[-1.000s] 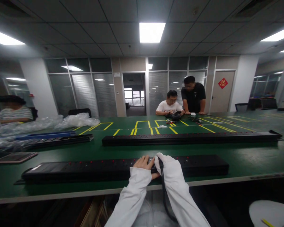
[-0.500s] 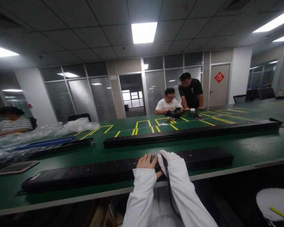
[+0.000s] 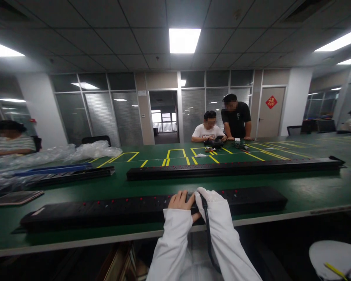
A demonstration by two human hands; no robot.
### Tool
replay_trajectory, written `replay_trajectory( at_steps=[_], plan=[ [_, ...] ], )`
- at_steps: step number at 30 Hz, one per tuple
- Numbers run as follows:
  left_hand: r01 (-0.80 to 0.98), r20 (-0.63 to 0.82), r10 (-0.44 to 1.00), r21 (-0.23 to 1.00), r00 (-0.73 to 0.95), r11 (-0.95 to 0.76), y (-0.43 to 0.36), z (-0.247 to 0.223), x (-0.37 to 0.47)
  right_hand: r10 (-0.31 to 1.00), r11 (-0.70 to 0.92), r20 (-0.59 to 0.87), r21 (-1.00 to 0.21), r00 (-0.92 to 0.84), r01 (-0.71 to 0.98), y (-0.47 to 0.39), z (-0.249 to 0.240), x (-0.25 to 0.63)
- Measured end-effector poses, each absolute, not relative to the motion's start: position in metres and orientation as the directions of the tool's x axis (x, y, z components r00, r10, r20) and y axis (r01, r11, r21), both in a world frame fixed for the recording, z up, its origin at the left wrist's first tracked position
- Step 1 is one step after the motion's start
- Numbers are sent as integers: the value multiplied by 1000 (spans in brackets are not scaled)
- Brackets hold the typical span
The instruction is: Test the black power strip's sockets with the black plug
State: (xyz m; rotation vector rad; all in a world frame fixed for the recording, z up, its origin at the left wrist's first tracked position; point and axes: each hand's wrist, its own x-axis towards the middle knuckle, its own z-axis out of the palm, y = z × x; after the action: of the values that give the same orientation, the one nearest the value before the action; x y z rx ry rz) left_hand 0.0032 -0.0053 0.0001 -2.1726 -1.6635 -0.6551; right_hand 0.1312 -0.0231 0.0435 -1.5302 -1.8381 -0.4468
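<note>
A long black power strip (image 3: 117, 212) with red dots along its top lies near the table's front edge. On its middle rests my bare left hand (image 3: 179, 201), fingers bent over the top and a digit low against the front side, gripping it. Close beside it, my right hand (image 3: 212, 196), in a white dotted glove, is closed around a black cable (image 3: 208, 228). That cable hangs down past the table edge along my right sleeve. The cable's upper end and what it meets between my hands are hidden.
A second long power strip (image 3: 234, 168) lies farther back on the green table (image 3: 152, 185). To the left are clear plastic wrap (image 3: 90, 151), blue and black rails (image 3: 76, 175) and a phone-like slab (image 3: 16, 198). People sit or stand beyond. A white stool (image 3: 333, 257) stands lower right.
The view has tilted slightly, so the table and strips appear more level. Both hands keep the same place on the power strip, and the cable stays in my right hand.
</note>
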Motion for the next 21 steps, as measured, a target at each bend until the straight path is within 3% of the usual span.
replay_trajectory(
  at_steps=[21],
  plan=[
    [959, 537, 813, 26, 225, -283, -7, 3, 2, 708, 220, 704, -143, -57, 965, -34, 34, 127]
  ],
)
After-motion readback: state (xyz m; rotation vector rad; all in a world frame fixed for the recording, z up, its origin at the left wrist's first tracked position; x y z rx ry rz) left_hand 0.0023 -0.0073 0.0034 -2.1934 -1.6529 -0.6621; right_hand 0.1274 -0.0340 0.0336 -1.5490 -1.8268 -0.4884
